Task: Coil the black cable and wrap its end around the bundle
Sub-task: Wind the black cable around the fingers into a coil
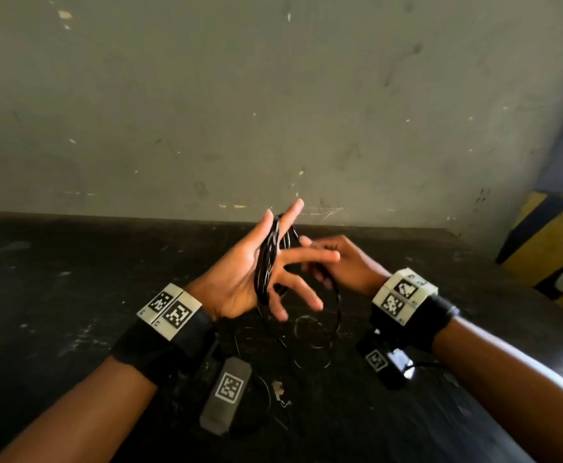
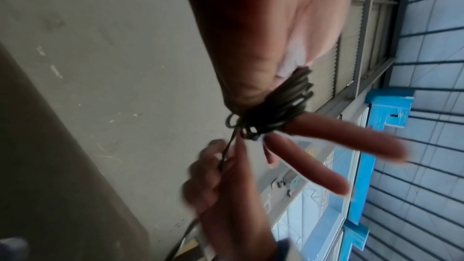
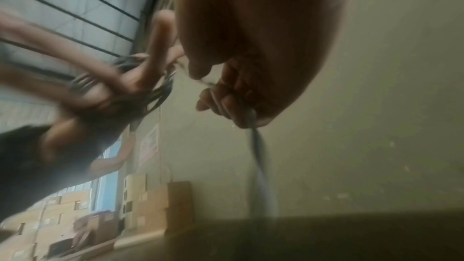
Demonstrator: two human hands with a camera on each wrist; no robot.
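The black cable (image 1: 266,259) is wound in several loops around my left hand (image 1: 240,275), which is raised palm up above the table with fingers straight and spread. In the left wrist view the coil (image 2: 276,106) sits at the base of the fingers (image 2: 339,140). My right hand (image 1: 343,265) is just right of it, fingers curled round the loose strand (image 1: 338,305), which hangs in a loop down to the table. The right wrist view shows that hand (image 3: 226,96) gripping the strand (image 3: 258,146), blurred.
A dark, scuffed table (image 1: 73,295) lies below both hands, against a grey wall (image 1: 273,95). A small metal piece (image 1: 277,389) lies near the front. A yellow-and-black striped barrier (image 1: 547,248) stands at the right.
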